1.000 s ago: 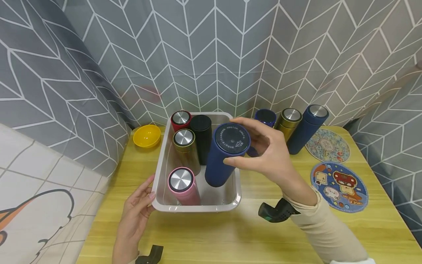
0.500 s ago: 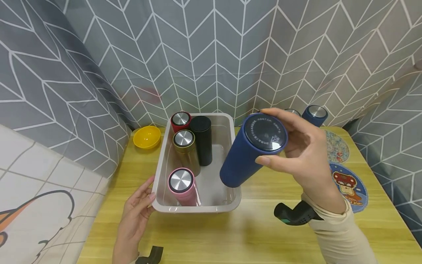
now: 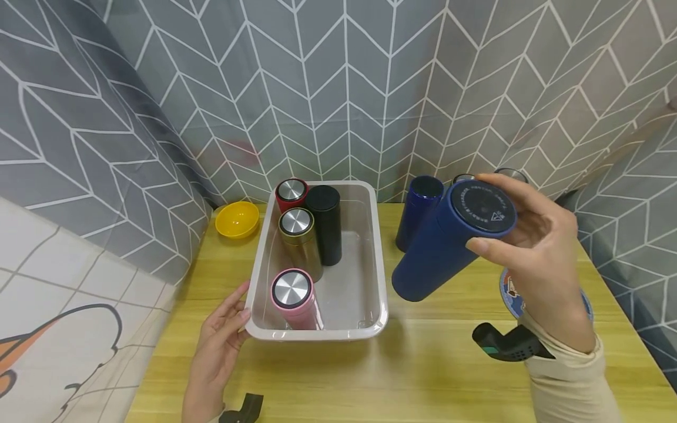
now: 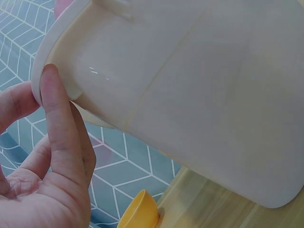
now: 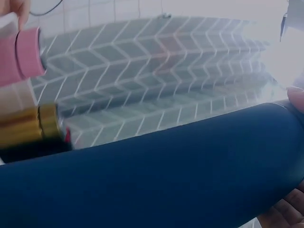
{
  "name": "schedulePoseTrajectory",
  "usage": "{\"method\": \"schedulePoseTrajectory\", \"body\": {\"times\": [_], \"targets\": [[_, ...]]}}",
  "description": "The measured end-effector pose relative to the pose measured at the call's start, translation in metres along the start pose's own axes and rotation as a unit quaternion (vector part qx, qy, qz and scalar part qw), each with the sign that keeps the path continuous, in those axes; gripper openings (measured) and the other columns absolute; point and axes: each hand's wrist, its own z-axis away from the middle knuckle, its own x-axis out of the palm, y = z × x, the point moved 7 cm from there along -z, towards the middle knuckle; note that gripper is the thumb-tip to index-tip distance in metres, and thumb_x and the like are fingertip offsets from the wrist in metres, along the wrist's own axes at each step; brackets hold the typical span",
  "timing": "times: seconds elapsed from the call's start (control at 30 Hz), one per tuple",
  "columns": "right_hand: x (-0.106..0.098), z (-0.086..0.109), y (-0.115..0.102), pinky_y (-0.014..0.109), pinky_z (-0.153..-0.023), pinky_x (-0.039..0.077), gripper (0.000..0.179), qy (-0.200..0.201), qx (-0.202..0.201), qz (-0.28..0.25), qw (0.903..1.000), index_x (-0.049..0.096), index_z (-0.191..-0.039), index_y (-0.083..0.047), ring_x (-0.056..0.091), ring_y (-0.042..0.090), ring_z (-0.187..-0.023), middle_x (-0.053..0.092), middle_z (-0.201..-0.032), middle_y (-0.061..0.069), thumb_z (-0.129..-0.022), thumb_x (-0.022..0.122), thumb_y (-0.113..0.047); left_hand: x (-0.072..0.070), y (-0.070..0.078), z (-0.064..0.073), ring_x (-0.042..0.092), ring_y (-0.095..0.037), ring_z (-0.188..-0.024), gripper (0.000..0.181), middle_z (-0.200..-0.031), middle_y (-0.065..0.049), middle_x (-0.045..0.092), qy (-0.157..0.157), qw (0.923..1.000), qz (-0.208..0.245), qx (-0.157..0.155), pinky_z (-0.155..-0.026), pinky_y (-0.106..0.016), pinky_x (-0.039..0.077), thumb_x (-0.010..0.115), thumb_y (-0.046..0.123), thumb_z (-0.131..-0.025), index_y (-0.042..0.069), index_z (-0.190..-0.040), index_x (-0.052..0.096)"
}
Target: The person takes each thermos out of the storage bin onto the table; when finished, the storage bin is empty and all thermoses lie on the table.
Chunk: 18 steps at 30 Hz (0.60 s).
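Observation:
My left hand (image 3: 218,346) pinches the front left rim of a pale grey plastic bin (image 3: 338,336), thumb on the rim. In the left wrist view, the bin's outer wall (image 4: 199,95) fills most of the picture. A tall dark blue thermos (image 3: 441,249) hangs tilted above the table right of the bin; my right hand (image 3: 550,252) grips its black-capped upper end between thumb and fingers. Inside the bin stand a red thermos (image 3: 291,192), a black one (image 3: 328,229), a gold one (image 3: 302,244) and a pink one (image 3: 296,299).
Behind the held thermos stands a shiny blue thermos (image 3: 420,205); two more lids beside it are partly hidden. A yellow bowl (image 3: 237,220) sits left of the bin. A blue cartoon mat (image 3: 511,294) lies under my right arm. Patterned curtain (image 3: 338,88) backs the wooden table (image 3: 423,364).
My right hand has carried the dark blue thermos from inside the bin, over its right rim, to the right, tilting it more. The left hand stays on the rim.

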Motion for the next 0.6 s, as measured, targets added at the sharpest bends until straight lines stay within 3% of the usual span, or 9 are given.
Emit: {"method": "schedulePoseTrajectory", "body": {"times": [0.17, 0.3, 0.6], "targets": [[-0.026, 0.005, 0.013, 0.021, -0.083, 0.061, 0.069, 0.033, 0.048, 0.064, 0.9963, 0.054, -0.134, 0.014, 0.071, 0.018, -0.1, 0.07, -0.121, 0.015, -0.068, 0.065, 0.033, 0.001, 0.0, 0.0, 0.065, -0.006, -0.092, 0.051, -0.101, 0.001, 0.065, 0.002, 1.0, -0.002, 0.001, -0.075, -0.017, 0.061, 0.038, -0.013, -0.099, 0.006, -0.143, 0.055], [-0.05, 0.007, 0.029, 0.015, -0.081, 0.059, 0.067, 0.057, 0.086, 0.13, 0.9861, 0.057, -0.136, 0.005, 0.071, 0.011, -0.098, 0.072, -0.117, 0.005, -0.074, 0.072, 0.024, 0.001, 0.0, 0.0, 0.065, -0.006, -0.092, 0.051, -0.101, 0.001, 0.064, -0.001, 1.0, 0.001, 0.0, -0.075, -0.017, 0.061, 0.038, -0.013, -0.099, 0.006, -0.143, 0.054], [-0.108, 0.016, 0.062, 0.005, -0.087, 0.051, 0.068, 0.154, 0.156, 0.263, 0.9396, 0.061, -0.137, -0.012, 0.066, 0.001, -0.107, 0.071, -0.12, -0.011, -0.075, 0.084, 0.004, 0.0, -0.001, 0.0, 0.066, -0.007, -0.091, 0.051, -0.1, 0.001, 0.065, 0.006, 1.0, -0.001, -0.004, -0.073, -0.017, 0.061, 0.038, -0.013, -0.099, 0.007, -0.142, 0.056]]}}
